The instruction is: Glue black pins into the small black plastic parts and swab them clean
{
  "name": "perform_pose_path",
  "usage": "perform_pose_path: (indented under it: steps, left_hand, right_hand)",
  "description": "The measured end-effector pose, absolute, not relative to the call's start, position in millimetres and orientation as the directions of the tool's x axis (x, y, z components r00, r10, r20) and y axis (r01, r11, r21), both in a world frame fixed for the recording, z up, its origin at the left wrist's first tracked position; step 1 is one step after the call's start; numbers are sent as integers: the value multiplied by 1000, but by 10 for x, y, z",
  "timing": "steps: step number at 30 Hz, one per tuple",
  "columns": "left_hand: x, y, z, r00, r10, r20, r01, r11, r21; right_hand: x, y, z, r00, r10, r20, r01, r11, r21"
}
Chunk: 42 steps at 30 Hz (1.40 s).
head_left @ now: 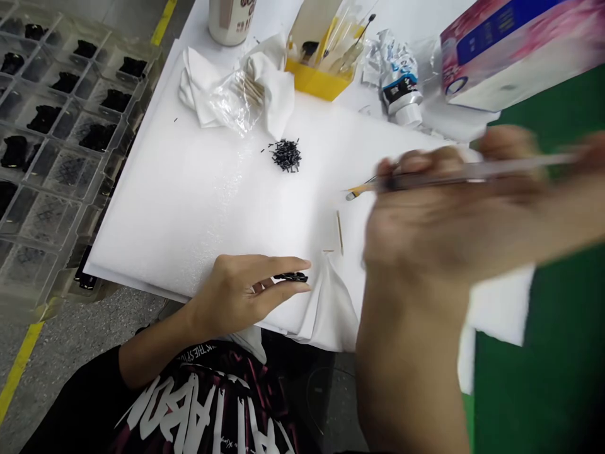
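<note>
Between the thumb and fingers of my left hand is a small glossy black part, held just above the near edge of the white foam sheet. My right hand is raised over the sheet's right side, large and smeared by motion. It grips a slender translucent syringe, whose blurred front end points left. Below that end lies a small tool with a pale tip, partly covered by my right hand. A thin wooden stick lies nearer me, above a white cloth.
A pile of tiny black pins sits mid-sheet. Behind are a crumpled cloth, a yellow holder with tools, a squeezed tube, a bottle and a tissue box. Compartment trays with black parts stand left.
</note>
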<state>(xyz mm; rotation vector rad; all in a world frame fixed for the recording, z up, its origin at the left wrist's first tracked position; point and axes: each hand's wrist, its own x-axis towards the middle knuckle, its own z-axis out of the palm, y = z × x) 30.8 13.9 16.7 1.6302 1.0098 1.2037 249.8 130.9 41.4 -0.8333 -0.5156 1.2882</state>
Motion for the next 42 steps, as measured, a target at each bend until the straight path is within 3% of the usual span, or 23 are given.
perform_pose_path:
  steps: [1,2,5,7,9,10,12,14,16,21,25,31,37,42]
  left_hand:
    - [308,138,167,210,935,286,114,-314,943]
    - [309,139,172,210,933,292,109,-319,942]
    - [314,149,203,217,917,335,104,-363,926]
    - [317,159,225,225,911,345,120,-377,919]
    - [317,167,240,233,912,337,127,-372,919]
    - [316,169,242,237,914,330,126,-366,922]
    - [314,168,234,244,912,330,122,-366,922]
    - [314,162,211,255,908,334,125,-373,919]
    - [317,154,179,275,905,325,139,-372,918]
    - [336,146,100,305,894,329,138,-383,913]
    - [346,153,64,277,877,392,83,-428,900]
    - [335,172,104,241,883,403,97,-435,895]
    - [307,137,194,-38,933,358,-14,-359,933]
    - [325,116,210,-93,946,311,-20,-314,949]
  right_hand:
    - [2406,1408,331,411,911,-19,-370,147,-918]
    - [2327,1458,273,453,891,21,-253,152,-955]
    - [2182,1343,299,520,802,293,158,247,-956]
    - [2134,1159,438,512,685,518,405,339,-849]
    - [2082,1026,570,381,637,670,618,364,-697]
    - [2049,1007,606,265,672,692,698,362,-619]
    - [1973,1085,600,0,798,603,800,362,-479]
    - [1891,1279,514,-162,882,442,830,364,-423]
    - [1810,1504,414,-219,920,324,865,337,-372]
    - [1629,1796,354,-202,970,135,942,230,-243]
    - [1491,1868,388,-139,989,59,966,149,-210]
    - [1439,1880,515,-26,997,78,942,50,-333]
    - [1992,844,824,66,990,124,828,15,-560]
    - [2082,50,499,56,983,173,790,62,-610]
